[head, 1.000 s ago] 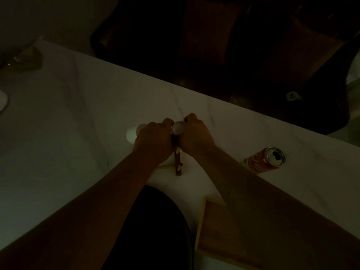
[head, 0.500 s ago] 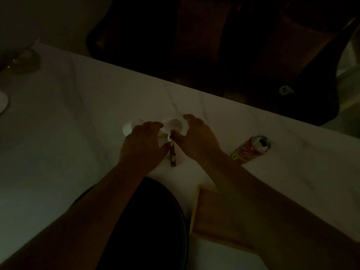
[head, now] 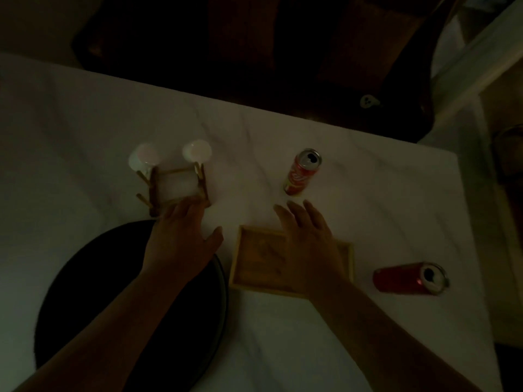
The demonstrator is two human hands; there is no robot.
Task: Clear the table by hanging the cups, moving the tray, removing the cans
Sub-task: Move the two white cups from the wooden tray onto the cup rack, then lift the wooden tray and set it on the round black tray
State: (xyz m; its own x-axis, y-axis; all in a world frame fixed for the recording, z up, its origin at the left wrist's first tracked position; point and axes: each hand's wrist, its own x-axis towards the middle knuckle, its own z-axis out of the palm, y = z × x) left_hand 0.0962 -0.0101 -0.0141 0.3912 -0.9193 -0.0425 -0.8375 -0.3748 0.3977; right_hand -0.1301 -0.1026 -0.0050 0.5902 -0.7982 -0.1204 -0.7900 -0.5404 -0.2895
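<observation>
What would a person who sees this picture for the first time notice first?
Probably the two white cups on the wooden rack, the brightest things on the dim white table. Next come the two red cans: the standing can beyond the right hand, and the lying can near the right edge. Both hands are open, the right one over the wooden tray.

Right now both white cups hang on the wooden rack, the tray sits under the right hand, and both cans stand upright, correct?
Not quite. In the head view only the far can stands upright; the near can lies on its side. Both cups hang on the rack, tray under the right hand.
</observation>
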